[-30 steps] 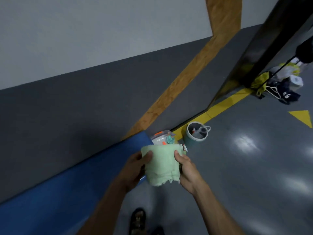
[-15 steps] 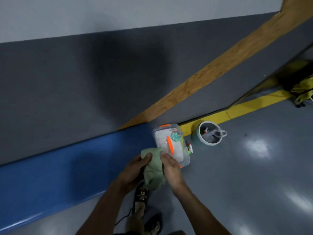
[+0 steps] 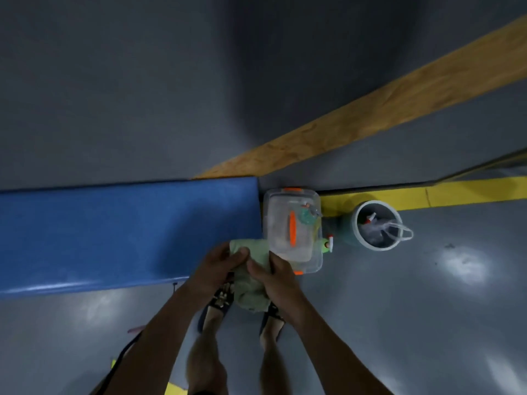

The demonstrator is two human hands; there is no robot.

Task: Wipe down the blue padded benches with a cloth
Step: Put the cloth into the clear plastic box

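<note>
Hands, left hand point(image 3: 219, 266) and right hand point(image 3: 275, 276), each grip the pale green cloth point(image 3: 251, 292) by the blue padded counter's point(image 3: 114, 232) right end, near a clear plastic box point(image 3: 293, 226).

A gym-like hall — blue padded bench point(image 3: 114, 232), grey padded wall point(image 3: 142, 95), yellow floor tape point(image 3: 456, 192).

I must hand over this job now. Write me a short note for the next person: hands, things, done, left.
Left hand and right hand both grip the green cloth, held in the air in front of the body.
The blue bench lies left of the hands, against the wall; the cloth does not touch it.
Clear box stands at the bench end.
Done: cloth in hand. Left: wipe the bench.
</note>
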